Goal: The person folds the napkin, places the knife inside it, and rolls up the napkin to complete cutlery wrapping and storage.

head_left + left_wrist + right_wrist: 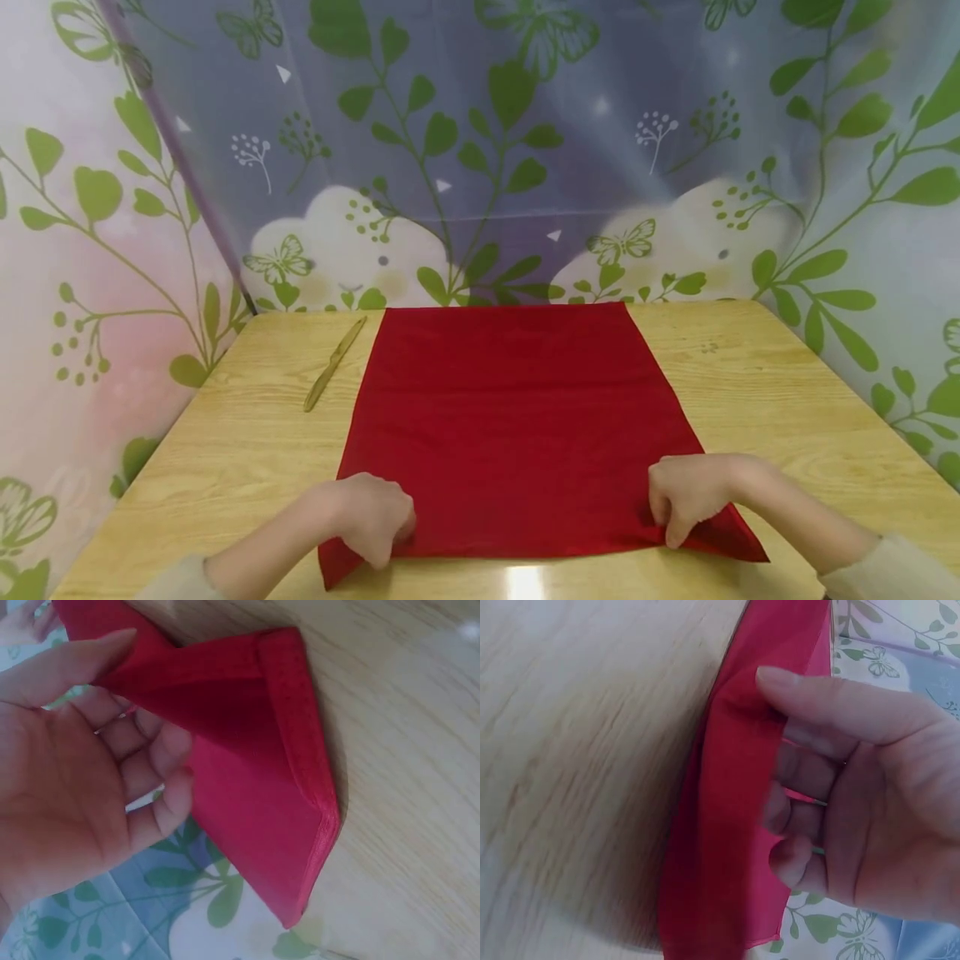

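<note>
A red cloth napkin (517, 400) lies spread over the middle of the wooden table, its far edge at the table's back. My left hand (372, 518) pinches the near edge close to the left corner, thumb on one side and curled fingers on the other. In the left wrist view the hemmed corner of the napkin (255, 772) hangs out past the hand. My right hand (693, 496) pinches the same near edge toward the right corner. The right wrist view shows the thumb (780, 679) pressing the folded-up edge of the napkin (735, 787) against the fingers.
A gold table knife (335, 364) lies slantwise on the table (255, 433), left of the napkin. Behind the table hangs a leaf-and-butterfly patterned curtain (465, 167), which also lines both sides.
</note>
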`<state>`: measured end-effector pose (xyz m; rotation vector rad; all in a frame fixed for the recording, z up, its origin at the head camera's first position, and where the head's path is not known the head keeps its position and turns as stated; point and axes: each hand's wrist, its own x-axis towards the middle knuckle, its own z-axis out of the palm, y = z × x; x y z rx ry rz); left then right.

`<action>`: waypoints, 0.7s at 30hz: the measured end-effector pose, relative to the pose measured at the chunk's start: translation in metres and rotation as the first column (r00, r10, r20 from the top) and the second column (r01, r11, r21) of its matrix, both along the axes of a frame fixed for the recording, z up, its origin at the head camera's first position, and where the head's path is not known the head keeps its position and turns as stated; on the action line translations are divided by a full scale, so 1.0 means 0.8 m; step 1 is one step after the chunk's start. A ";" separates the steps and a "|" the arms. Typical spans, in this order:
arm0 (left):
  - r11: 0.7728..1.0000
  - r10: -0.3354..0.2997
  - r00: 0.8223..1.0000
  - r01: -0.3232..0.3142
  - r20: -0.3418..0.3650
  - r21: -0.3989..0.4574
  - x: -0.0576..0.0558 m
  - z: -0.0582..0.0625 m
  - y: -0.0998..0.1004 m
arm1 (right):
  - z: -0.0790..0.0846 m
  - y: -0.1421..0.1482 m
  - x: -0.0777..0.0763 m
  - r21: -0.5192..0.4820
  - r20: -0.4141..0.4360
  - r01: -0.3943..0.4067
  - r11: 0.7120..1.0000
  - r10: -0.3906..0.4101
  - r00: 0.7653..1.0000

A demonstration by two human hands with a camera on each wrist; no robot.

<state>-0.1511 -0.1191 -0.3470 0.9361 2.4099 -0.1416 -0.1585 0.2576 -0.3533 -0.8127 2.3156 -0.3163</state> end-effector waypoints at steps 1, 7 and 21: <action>1.000 0.010 1.000 -0.010 -0.005 -0.020 0.001 0.000 0.000 | 0.000 -0.001 0.000 0.018 -0.004 0.011 1.000 -0.011 1.000; 0.990 0.028 0.997 -0.037 -0.071 -0.135 0.006 0.001 -0.008 | 0.002 -0.007 0.007 0.138 -0.078 0.064 0.988 -0.054 0.996; 0.965 -0.003 0.965 -0.066 -0.262 -0.254 0.019 -0.009 -0.035 | 0.006 0.017 0.013 0.248 -0.250 0.077 0.966 -0.013 0.968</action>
